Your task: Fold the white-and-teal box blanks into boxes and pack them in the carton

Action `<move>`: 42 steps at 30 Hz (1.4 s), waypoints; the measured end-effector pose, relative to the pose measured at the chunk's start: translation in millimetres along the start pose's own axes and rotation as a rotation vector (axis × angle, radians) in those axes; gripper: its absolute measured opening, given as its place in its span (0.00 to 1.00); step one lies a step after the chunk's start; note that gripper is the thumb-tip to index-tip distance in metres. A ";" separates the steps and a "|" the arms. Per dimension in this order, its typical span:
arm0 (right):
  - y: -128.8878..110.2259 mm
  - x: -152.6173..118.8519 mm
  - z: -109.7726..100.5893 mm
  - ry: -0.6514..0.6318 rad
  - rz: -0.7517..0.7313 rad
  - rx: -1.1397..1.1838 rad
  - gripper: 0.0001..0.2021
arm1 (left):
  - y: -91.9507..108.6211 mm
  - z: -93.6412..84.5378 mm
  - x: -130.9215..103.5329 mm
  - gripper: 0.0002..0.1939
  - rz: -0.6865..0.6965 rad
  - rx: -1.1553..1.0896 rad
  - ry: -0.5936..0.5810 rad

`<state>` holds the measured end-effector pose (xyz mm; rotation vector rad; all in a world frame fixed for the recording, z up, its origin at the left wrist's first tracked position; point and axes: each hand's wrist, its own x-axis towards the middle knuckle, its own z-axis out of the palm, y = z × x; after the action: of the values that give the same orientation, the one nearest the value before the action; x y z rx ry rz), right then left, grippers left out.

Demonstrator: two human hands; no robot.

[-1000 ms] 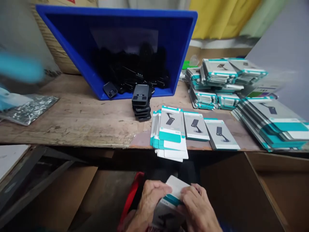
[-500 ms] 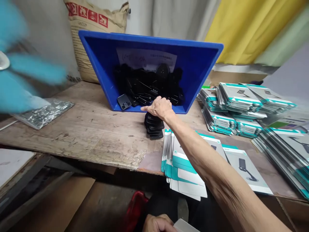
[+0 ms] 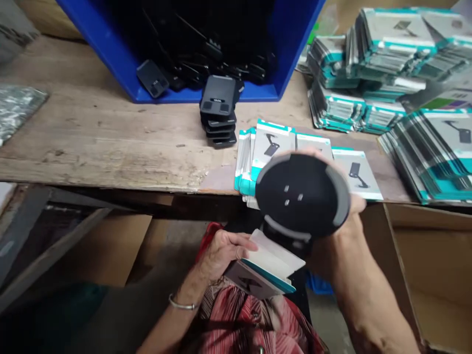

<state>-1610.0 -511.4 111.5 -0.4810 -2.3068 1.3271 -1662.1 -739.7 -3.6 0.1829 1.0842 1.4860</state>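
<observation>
My left hand (image 3: pixel 224 250) pinches the flap of an open white and teal box (image 3: pixel 254 281) low over my lap. Just right of it, my right hand (image 3: pixel 344 221) grips a black stand, its round base (image 3: pixel 302 196) facing up and hiding most of the fingers. The lower part of the stand is near the open end of the box. On the table's edge lie flat printed boxes (image 3: pixel 275 142). A stack of black stands (image 3: pixel 219 110) rises at the mouth of the blue bin (image 3: pixel 106 44), which holds more black pieces.
Piles of printed boxes (image 3: pixel 396 37) stand at the back right, with another slanted pile (image 3: pixel 435 147) nearer. A bag of small silvery parts (image 3: pixel 20 108) lies on the left of the wooden table (image 3: pixel 92 142). Cardboard (image 3: pixel 438 285) is below right.
My right hand has come back from the bin, now with a black stand. My left hand has risen into fuller view with the opened box. The view has tilted down.
</observation>
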 end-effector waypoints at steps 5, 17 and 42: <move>44.6 -75.0 -7.7 -0.321 0.026 0.375 0.32 | 5.3 13.9 9.2 0.11 -0.057 0.102 -0.075; 23.0 -141.1 -20.6 -0.281 -0.105 -0.195 0.21 | 1.7 20.6 21.9 0.15 -0.042 0.195 -0.051; 52.7 -128.2 9.9 -0.446 0.198 -0.142 0.13 | -17.0 4.8 4.4 0.11 0.030 0.139 0.009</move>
<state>-1502.5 -556.9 36.1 -0.5114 -2.7931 1.4914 -1648.1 -736.3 -14.8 0.2913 1.1969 1.4396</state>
